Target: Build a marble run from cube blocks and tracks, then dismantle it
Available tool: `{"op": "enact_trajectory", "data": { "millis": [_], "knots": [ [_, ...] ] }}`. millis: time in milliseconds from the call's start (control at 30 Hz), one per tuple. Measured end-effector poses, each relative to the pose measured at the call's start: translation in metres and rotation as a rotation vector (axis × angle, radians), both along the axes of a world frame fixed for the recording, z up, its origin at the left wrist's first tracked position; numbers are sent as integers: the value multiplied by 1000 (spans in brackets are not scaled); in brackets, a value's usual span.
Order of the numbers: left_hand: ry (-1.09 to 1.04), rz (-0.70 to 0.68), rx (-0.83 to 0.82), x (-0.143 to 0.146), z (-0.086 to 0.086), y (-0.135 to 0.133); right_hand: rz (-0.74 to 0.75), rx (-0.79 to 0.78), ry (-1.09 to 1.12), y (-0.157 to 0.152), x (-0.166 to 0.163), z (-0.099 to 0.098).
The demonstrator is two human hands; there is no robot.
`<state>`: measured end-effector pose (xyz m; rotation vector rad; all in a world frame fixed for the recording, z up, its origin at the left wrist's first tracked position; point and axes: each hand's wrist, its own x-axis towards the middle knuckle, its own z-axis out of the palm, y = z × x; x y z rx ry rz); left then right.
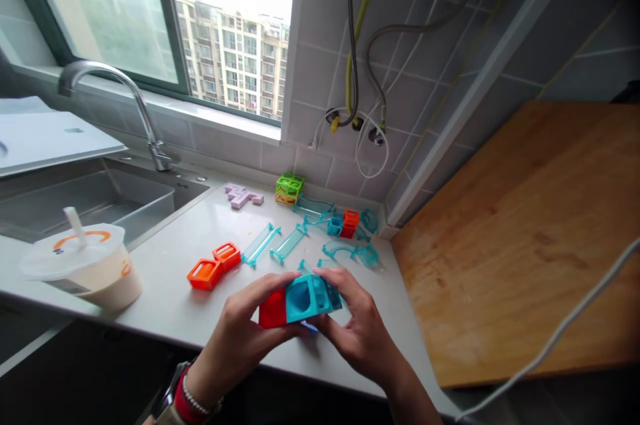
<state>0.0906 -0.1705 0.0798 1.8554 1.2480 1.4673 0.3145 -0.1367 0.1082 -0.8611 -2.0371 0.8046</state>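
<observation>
Between my two hands, above the front of the counter, is a group of joined toy blocks [301, 298], red on the left and blue on the right. My left hand [250, 315] is closed on the red end, thumb below and fingers above. My right hand [353, 315] grips the blue end the same way. Part of a darker blue piece shows underneath, mostly hidden. Left of my hands lie two orange cube blocks [205, 274]. Beyond them are clear blue track pieces [289, 243] and a curved blue track piece [367, 255].
Green and yellow blocks [289, 189] and a purple piece [243, 195] lie toward the wall. A red block [349, 223] sits among blue parts. A lidded drink cup [85, 265] stands left, near the sink [150, 211] and faucet [135, 95]. A wooden board [520, 245] leans right.
</observation>
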Motion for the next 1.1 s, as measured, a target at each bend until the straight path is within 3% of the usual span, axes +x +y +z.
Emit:
{"op": "enact_trajectory", "data": {
  "millis": [200, 367, 467, 633, 733, 800, 867, 900, 1000, 1033, 1100],
  "knots": [
    [51, -57, -76, 10, -6, -15, -10, -69, 12, -12, 16, -18],
    [29, -87, -114, 2, -19, -16, -292, -261, 204, -27, 45, -61],
    [110, 92, -48, -27, -28, -4, -408, -341, 364, -34, 61, -83],
    [296, 498, 87, -84, -57, 34, -432, -363, 466, -38, 75, -104],
    [362, 558, 75, -96, -68, 46, -504, -390, 528, -38, 76, -116],
    [338, 584, 127, -88, -64, 44, -540, -417, 563, -37, 75, -122],
    [269, 520, 181, -68, -56, 36, -527, -429, 568, -36, 73, -125],
    [237, 413, 178, -54, -53, 31, -510, -426, 561, -35, 72, -125],
    [262, -90, -10, -6, -52, 18, -484, -410, 539, -34, 71, -122],
    [299, -176, -44, 9, -56, 16, -486, -408, 532, -34, 71, -121],
    [350, -208, -51, 33, -68, 14, -498, -408, 521, -36, 71, -120]
  ]
}}
